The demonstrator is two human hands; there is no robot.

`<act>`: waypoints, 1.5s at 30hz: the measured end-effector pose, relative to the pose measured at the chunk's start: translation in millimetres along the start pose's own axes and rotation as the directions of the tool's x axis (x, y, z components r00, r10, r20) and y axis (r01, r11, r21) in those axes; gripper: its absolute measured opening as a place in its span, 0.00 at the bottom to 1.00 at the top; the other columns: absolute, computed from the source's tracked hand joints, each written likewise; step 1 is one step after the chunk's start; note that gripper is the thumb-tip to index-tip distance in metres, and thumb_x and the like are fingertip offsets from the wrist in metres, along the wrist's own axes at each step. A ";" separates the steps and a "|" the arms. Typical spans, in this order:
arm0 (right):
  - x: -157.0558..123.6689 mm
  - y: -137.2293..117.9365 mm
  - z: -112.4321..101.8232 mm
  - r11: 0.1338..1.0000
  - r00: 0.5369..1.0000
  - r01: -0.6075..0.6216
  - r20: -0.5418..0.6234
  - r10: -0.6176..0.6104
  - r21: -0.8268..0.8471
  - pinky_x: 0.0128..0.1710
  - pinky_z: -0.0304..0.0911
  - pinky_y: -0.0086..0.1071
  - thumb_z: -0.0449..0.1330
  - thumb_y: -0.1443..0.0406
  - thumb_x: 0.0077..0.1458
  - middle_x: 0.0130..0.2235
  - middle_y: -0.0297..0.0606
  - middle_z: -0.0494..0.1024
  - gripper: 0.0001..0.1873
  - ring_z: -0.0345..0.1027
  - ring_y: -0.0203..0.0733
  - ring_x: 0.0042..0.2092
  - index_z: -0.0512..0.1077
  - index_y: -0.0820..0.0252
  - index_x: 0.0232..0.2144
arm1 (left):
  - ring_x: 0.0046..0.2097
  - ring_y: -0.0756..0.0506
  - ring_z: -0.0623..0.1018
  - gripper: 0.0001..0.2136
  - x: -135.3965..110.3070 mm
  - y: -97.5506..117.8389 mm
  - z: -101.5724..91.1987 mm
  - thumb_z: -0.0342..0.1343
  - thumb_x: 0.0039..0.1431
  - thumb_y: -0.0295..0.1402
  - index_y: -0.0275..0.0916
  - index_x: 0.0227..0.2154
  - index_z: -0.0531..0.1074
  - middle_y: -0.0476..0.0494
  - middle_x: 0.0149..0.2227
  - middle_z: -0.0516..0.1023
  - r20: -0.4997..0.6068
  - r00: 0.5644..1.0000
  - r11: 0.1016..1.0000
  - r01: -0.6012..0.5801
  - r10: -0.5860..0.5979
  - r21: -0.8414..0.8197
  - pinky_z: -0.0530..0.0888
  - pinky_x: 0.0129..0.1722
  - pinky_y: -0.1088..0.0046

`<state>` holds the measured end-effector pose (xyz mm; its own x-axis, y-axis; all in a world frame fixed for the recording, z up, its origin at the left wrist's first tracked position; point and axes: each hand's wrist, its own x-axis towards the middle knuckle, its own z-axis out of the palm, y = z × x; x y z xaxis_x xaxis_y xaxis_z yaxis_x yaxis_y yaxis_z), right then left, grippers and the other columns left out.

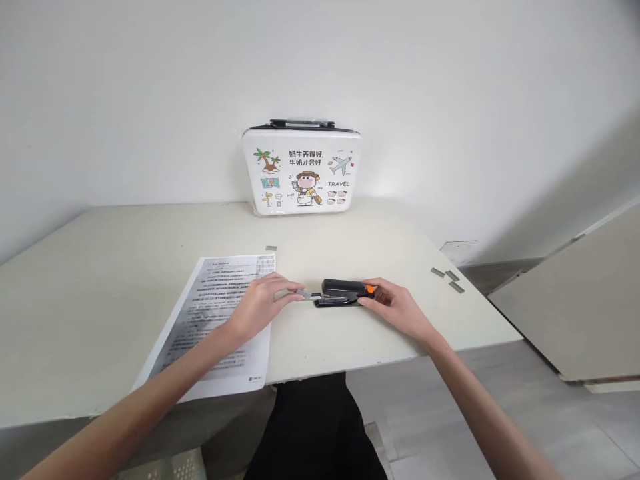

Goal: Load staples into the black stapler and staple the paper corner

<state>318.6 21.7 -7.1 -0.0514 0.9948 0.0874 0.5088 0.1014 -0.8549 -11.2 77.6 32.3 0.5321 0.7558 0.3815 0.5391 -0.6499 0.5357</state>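
Observation:
A black stapler (pixel 343 288) with an orange part at its rear lies on the table, its metal magazine drawn out towards the left. My right hand (pixel 395 307) grips the stapler's rear end between thumb and fingers. Pinched in my left hand (pixel 263 301) is a grey strip of staples (pixel 302 293), held at the left end of the magazine. Whether the strip touches the magazine is too small to tell. Under my left wrist lies a printed sheet of paper (pixel 210 320), partly covered by the forearm.
Several grey staple strips (pixel 452 275) lie near the right edge of the pale table (pixel 350 347); one staple strip (pixel 271 248) is beyond the paper. A white case with cartoon prints (pixel 303 173) stands against the wall. The paper overhangs the front edge.

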 end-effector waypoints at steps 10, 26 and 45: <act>-0.9 -0.6 0.4 1.000 1.000 -0.005 -0.009 0.005 -0.010 0.36 0.67 0.37 0.65 0.42 0.58 0.36 0.36 0.80 0.28 0.67 0.43 0.33 0.78 0.52 0.53 | 0.46 0.43 0.82 0.11 -3.7 5.2 4.4 0.57 0.72 0.44 0.45 0.44 0.81 0.48 0.45 0.85 0.036 0.998 0.999 0.042 -0.043 0.030 0.76 0.46 0.65; -0.3 0.7 -0.2 1.000 1.000 -0.015 -0.008 0.014 -0.024 0.35 0.66 0.37 0.65 0.43 0.58 0.34 0.35 0.79 0.28 0.67 0.42 0.33 0.78 0.51 0.53 | 0.42 0.43 0.83 0.12 -6.3 10.9 11.4 0.55 0.72 0.43 0.44 0.44 0.80 0.47 0.43 0.84 0.025 0.986 0.985 0.165 -0.166 0.051 0.77 0.47 0.64; 0.7 2.4 -1.7 1.000 0.999 0.021 0.029 -0.020 -0.023 0.37 0.69 0.38 0.63 0.44 0.61 0.38 0.37 0.82 0.27 0.71 0.45 0.36 0.77 0.51 0.54 | 0.42 0.45 0.84 0.10 -17.7 -3.4 -7.1 0.61 0.68 0.44 0.47 0.45 0.82 0.48 0.41 0.85 0.234 0.968 0.986 0.123 -0.093 -0.114 0.78 0.42 0.69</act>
<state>321.2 22.7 -8.2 -0.0864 0.9922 0.0896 0.5272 0.1218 -0.8410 -27.1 67.0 29.1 0.6175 0.7735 0.1428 0.5226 -0.5391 0.6605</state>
